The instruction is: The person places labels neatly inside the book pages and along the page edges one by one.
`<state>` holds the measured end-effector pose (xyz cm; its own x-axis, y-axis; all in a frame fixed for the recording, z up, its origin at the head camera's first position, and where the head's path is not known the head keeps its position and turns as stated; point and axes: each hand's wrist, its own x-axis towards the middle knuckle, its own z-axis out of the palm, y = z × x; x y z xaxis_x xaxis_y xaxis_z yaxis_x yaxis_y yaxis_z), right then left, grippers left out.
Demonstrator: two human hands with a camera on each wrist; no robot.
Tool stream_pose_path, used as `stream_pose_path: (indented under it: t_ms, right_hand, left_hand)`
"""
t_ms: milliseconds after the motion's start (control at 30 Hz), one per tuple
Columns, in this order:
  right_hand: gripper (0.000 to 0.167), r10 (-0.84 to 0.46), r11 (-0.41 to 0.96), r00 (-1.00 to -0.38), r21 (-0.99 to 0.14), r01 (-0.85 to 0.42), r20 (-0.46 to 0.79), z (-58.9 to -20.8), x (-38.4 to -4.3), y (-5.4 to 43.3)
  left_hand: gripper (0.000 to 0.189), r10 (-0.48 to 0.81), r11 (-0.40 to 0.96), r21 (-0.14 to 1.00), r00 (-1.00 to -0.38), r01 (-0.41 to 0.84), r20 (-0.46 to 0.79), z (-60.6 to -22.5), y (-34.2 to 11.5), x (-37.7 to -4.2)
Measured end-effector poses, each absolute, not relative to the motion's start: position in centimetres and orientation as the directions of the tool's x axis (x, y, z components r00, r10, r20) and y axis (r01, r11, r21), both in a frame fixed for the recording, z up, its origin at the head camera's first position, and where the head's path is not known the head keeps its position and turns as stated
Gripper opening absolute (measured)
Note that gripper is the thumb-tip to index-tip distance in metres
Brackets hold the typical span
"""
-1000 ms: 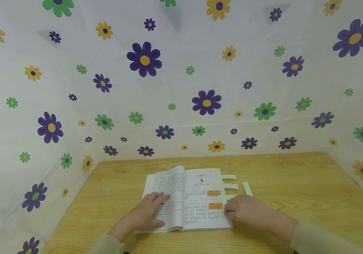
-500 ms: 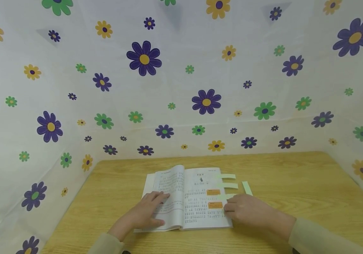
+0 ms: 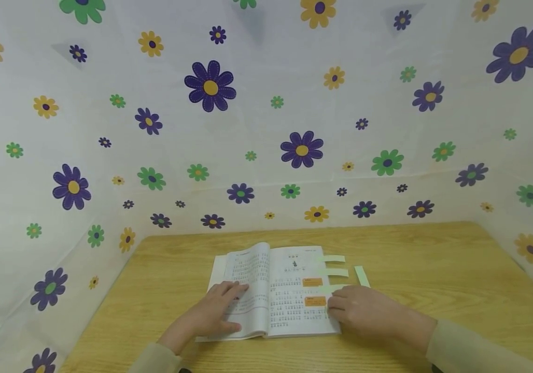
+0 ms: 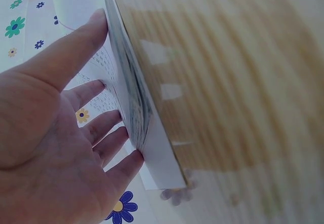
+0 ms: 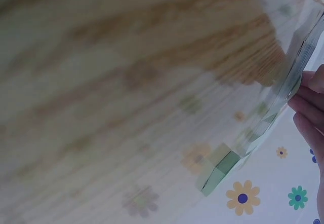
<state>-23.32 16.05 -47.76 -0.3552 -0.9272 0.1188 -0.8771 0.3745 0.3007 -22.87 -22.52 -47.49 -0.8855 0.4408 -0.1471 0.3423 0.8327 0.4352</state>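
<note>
An open book with printed text lies on the table. My left hand rests on its curved left page, fingers spread; the left wrist view shows the fingertips along the page edges. At the right page's lower outer edge, my right hand has its fingers curled and pinches the page edge, where a pale green sticky tab is mostly hidden by the fingers. Pale green sticky tabs stick out from the right page above that hand. In the right wrist view, the fingertips touch the book's edge.
A loose pale green strip lies on the wooden table just right of the book. White cloth with printed flowers encloses the table at the back and both sides.
Both hands stay almost in place. A bit of green seen below the right fingertips one second ago is hidden now. The view has shifted very slightly.
</note>
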Motion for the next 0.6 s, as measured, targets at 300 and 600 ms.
stream_pose_path:
  t_ms: [300,600]
  right_hand:
    - [0.030,-0.907,0.420,-0.417,0.211,-0.882,0.061,-47.9,-23.2,15.7]
    - [0.031,-0.885,0.466,-0.462,0.130,-0.875,0.063,-48.0,-23.3,15.6]
  left_hand:
    - [0.084,0.449,0.833,0.425,-0.882,0.354,-0.146,-48.7,-23.0,-23.5]
    - [0.084,0.467,0.818,0.437,-0.875,0.375,-0.124,-49.7,-23.5,-24.0]
